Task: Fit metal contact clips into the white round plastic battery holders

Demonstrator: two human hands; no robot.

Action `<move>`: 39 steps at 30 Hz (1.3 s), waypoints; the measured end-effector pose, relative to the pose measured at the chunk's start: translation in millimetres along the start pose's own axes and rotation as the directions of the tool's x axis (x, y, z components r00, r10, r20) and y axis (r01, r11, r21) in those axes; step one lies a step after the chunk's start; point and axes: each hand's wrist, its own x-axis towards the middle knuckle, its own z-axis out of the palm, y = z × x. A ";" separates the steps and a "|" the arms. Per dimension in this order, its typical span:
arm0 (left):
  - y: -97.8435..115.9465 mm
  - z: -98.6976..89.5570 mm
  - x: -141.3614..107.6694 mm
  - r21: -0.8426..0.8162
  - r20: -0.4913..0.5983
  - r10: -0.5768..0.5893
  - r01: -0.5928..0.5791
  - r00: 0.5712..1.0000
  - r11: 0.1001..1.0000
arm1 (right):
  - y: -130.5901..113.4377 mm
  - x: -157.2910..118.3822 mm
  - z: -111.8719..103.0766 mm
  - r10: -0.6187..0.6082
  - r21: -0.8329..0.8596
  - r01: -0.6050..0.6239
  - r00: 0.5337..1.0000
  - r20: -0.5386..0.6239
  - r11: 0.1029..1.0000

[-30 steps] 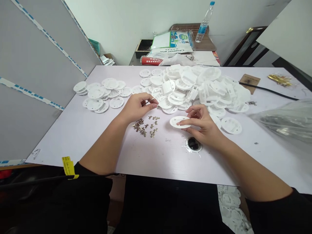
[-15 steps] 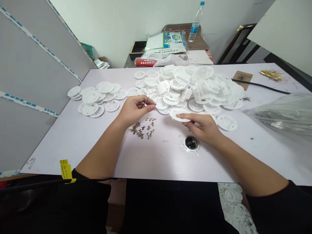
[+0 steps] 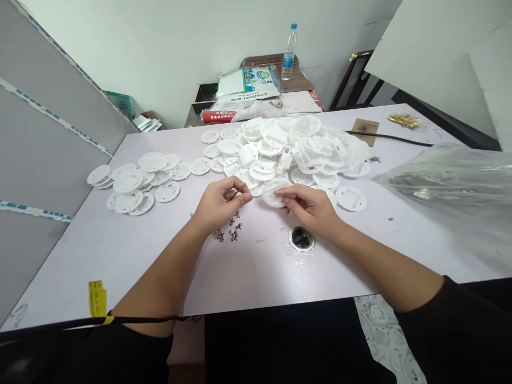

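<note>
My right hand (image 3: 314,207) pinches a round white plastic disc (image 3: 271,194) by its near right edge, tilted in front of a heap of similar white parts (image 3: 276,144). To its left, my left hand (image 3: 220,205) is closed with thumb and forefinger together. A thin dark sliver (image 3: 237,193) shows between its fingers; I cannot make out its kind. The left fingertips are close to the disc, with a small gap between. Small brass-coloured metal pieces (image 3: 234,232) lie on the table just below my left hand, which partly hides them.
More white discs (image 3: 128,182) lie in a cluster at the left. A black round fitting (image 3: 301,239) is set in the white table (image 3: 256,282). A clear plastic bag (image 3: 452,178) lies at the right. Behind stand a water bottle (image 3: 288,56) and packets; a black cable (image 3: 392,137) crosses the back right.
My right hand has brought the disc left toward my left hand and turned its face more toward me. The left hand now covers more of the metal pieces. The whole view has shifted.
</note>
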 end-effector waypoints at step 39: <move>0.7 27.7 -3.7 0.089 -0.082 0.000 0.007 0.997 0.996 | -19.2 -1.4 16.0 0.206 0.406 -0.293 0.948 0.245 0.866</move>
